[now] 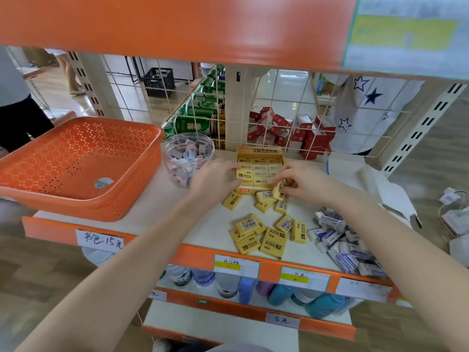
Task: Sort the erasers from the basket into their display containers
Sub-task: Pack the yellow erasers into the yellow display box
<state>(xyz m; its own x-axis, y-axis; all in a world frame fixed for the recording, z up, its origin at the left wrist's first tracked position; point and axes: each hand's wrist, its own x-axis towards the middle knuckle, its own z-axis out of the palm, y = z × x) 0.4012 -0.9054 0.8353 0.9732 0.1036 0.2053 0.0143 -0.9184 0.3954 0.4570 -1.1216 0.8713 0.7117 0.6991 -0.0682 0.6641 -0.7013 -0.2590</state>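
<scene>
A yellow 2B eraser display box (259, 151) stands open on the shelf with rows of yellow erasers inside. My left hand (214, 179) grips a yellow eraser (244, 174) at the box's left side. My right hand (300, 182) pinches another yellow eraser (278, 190) at the box's front right corner. Several loose yellow erasers (264, 233) lie on the shelf in front. A pile of white and blue erasers (340, 243) lies at the right. The orange basket (76, 163) stands at the left, with only a sticker inside.
A clear round tub (188, 158) of small pastel erasers stands between basket and box. An open white carton (385, 189) lies at the right. A wire grid backs the shelf; an orange shelf hangs above. Bottles stand on the shelf below. A person stands at the left.
</scene>
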